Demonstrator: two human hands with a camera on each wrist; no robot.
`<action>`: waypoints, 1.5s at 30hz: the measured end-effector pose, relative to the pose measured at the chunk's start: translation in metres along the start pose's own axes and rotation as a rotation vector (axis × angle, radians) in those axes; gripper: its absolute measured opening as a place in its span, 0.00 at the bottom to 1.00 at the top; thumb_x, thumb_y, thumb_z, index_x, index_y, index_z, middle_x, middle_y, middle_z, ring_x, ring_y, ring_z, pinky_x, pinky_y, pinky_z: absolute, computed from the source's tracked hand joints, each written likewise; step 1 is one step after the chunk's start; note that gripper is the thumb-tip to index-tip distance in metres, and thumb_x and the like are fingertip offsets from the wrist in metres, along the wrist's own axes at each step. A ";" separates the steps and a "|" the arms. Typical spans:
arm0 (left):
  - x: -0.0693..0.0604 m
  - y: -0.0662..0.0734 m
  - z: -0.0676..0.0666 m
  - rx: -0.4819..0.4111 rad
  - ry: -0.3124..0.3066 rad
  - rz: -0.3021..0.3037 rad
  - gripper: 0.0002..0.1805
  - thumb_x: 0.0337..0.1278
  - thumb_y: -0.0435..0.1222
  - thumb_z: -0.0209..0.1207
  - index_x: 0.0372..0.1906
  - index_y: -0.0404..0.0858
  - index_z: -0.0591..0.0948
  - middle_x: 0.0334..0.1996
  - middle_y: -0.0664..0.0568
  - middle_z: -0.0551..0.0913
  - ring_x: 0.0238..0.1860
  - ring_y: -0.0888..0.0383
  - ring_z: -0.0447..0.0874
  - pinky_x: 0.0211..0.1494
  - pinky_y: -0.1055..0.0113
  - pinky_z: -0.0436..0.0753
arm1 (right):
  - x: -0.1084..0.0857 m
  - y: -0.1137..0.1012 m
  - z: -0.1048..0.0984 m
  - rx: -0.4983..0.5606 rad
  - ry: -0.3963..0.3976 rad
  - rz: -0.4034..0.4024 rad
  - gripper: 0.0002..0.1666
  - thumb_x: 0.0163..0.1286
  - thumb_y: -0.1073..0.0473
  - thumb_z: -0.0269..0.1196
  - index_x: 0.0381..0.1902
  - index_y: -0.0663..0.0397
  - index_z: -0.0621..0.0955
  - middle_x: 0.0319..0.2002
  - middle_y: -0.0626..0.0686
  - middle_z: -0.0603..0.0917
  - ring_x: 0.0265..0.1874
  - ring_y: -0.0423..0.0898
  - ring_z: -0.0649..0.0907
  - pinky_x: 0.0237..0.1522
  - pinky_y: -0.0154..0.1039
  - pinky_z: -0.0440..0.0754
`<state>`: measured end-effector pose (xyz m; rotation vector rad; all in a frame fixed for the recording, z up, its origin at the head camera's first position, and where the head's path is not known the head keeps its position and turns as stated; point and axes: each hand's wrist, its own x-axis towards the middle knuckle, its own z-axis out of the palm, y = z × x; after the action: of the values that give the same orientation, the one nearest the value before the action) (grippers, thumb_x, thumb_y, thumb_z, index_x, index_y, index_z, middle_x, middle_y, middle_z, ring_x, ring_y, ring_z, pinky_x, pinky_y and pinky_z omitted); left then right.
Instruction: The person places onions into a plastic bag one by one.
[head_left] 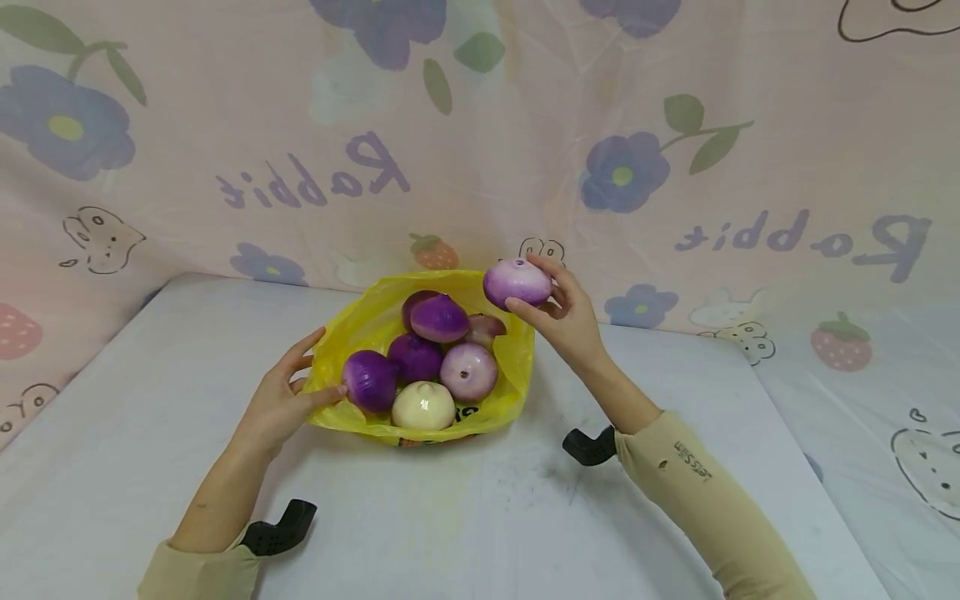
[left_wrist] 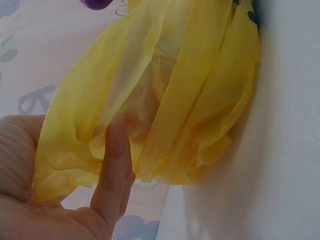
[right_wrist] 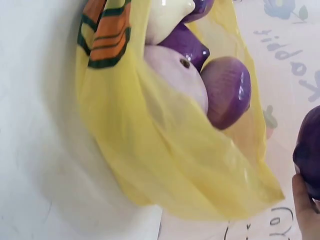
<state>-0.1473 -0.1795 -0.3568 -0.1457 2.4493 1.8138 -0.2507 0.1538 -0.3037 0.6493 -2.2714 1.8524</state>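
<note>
A yellow plastic bag lies on the white table with its mouth spread, holding several purple onions and one white onion. My left hand holds the bag's left edge, thumb at the inner side near a purple onion and fingers outside. In the left wrist view, the fingers lie against the thin yellow film. Above the bag's right rim, my right hand grips a pale-and-purple onion between thumb and fingers. That onion is partly cut off in the right wrist view.
A white tabletop lies under the bag, with dark smudges to the right of centre. Behind it hangs a pink curtain with flowers, strawberries and mirrored "Rabbit" lettering. Black wrist devices sit at both sleeve cuffs.
</note>
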 end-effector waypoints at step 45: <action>0.000 -0.001 -0.001 -0.016 -0.003 0.006 0.48 0.57 0.35 0.63 0.77 0.53 0.48 0.70 0.34 0.53 0.53 0.48 0.76 0.43 0.77 0.80 | 0.005 0.000 0.099 0.039 -0.240 0.077 0.40 0.58 0.60 0.70 0.68 0.48 0.68 0.63 0.50 0.73 0.58 0.48 0.76 0.60 0.43 0.75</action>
<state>-0.1470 -0.1807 -0.3579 -0.1368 2.4358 1.8354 -0.2391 0.0580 -0.3249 0.8432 -2.4433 1.9527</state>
